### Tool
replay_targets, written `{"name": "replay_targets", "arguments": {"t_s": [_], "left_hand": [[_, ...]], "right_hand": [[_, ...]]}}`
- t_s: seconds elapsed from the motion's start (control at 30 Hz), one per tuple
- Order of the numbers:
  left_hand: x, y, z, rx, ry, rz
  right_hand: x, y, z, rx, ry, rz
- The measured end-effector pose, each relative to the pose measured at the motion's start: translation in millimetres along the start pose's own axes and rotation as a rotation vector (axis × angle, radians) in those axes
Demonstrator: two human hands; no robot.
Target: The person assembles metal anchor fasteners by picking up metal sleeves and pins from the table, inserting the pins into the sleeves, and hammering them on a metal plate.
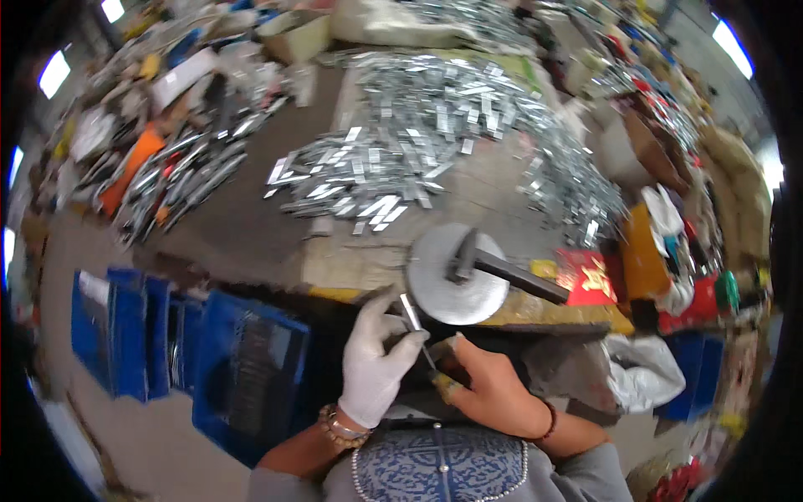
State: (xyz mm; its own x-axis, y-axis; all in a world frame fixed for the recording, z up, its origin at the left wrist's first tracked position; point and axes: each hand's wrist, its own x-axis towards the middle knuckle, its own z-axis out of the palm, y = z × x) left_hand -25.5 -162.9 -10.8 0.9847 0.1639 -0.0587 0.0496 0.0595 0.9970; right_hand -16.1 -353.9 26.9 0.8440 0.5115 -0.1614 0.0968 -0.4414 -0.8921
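My left hand point(374, 364), in a white glove, pinches a small shiny metal strip point(411, 313) between thumb and fingers, just in front of the round metal block. My bare right hand point(495, 389) is closed beside it around a thin rod-like tool point(430, 358); its kind is hard to make out. A yellow and dark patch shows by the right fingertips. The tool's upper end lies close to the strip's lower end; whether they touch I cannot tell. A hammer point(519, 277) rests on the round metal block point(443, 299), its handle pointing right.
Many metal strips point(385, 159) lie heaped across the workbench point(251, 222). Long metal parts point(188, 180) are piled at left. Blue bins point(251, 368) stand below the bench at left. A red packet point(588, 278) lies right of the hammer, and a white plastic bag point(644, 372) hangs lower right.
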Motion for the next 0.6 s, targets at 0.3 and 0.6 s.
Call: {"name": "replay_targets", "arguments": {"t_s": [0.3, 0.6], "left_hand": [[-16.7, -52.9, -119.8, -0.049, 0.494, -0.169], [-103.2, -258.4, -296.7, 0.250, 0.981, -0.412]], "right_hand": [[18.5, 48.0, -22.7, 0.071, 0.491, -0.161], [24.0, 78.2, -23.8, 0.149, 0.600, -0.230]]}}
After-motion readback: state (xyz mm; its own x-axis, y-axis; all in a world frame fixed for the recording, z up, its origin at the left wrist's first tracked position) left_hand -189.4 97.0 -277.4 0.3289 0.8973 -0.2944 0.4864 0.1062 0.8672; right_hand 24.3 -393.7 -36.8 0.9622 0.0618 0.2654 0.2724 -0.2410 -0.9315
